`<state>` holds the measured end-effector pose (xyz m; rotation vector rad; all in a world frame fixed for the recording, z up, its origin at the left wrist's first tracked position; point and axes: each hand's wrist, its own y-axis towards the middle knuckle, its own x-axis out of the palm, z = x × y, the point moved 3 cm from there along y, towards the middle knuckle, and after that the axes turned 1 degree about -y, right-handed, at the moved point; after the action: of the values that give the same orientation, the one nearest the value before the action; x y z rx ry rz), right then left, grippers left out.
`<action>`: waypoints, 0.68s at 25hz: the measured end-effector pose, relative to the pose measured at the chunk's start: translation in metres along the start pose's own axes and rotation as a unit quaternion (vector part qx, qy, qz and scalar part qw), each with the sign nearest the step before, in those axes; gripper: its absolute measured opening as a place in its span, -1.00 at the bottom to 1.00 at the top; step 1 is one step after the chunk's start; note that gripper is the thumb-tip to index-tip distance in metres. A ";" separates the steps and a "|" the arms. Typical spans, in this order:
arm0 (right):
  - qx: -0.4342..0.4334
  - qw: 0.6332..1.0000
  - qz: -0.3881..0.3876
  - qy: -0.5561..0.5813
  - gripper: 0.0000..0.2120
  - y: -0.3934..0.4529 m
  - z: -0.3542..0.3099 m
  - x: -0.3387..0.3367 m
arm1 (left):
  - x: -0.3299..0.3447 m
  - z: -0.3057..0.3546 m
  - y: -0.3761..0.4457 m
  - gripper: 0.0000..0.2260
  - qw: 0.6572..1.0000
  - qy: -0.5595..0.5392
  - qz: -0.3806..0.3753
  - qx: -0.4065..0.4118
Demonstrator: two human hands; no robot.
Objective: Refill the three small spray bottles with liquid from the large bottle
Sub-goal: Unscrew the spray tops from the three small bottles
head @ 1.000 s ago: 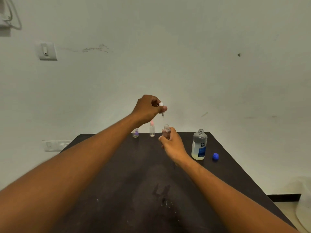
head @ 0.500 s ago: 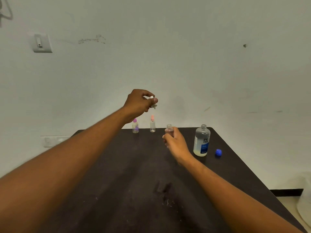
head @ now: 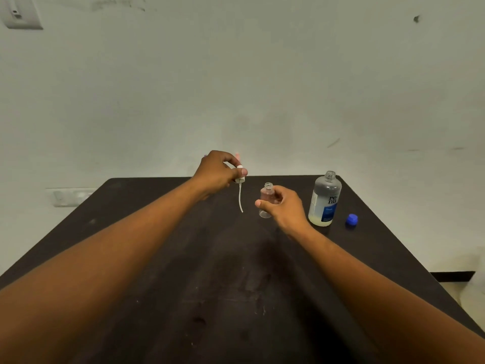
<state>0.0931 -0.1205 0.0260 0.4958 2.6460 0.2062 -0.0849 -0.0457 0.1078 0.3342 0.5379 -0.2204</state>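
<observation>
Gripping clear uncapped small bottle (head: 266, 203) w/ right-hand fingers (head: 273, 203) — left fingers (head: 237, 172) pinching white sprayer top (head: 240, 179), tube dangling.

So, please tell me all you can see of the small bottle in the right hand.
The small bottle is clear, plastic by its look, with a threaded open neck and no sprayer on it. It looks empty. The right hand holds it nearly upright, just above the dark table, left of the large bottle. Only the fingers touch it.
</observation>
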 end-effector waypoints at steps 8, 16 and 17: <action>0.032 0.999 -0.001 -0.038 -0.60 0.013 0.029 0.010 | 0.037 -0.039 0.007 -0.80 0.999 0.012 -0.049 -0.015; 0.043 0.998 -0.005 -0.051 -0.62 0.009 0.043 0.016 | 0.062 -0.069 0.008 -0.82 0.996 0.037 -0.070 -0.047; 0.041 0.998 -0.006 -0.051 -0.62 0.008 0.044 0.017 | 0.066 -0.072 0.008 -0.81 0.995 0.049 -0.073 -0.052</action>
<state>0.1012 -0.1037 -0.0179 0.5043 2.5649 0.0677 -0.0609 -0.0195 0.0165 0.2045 0.6702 -0.3177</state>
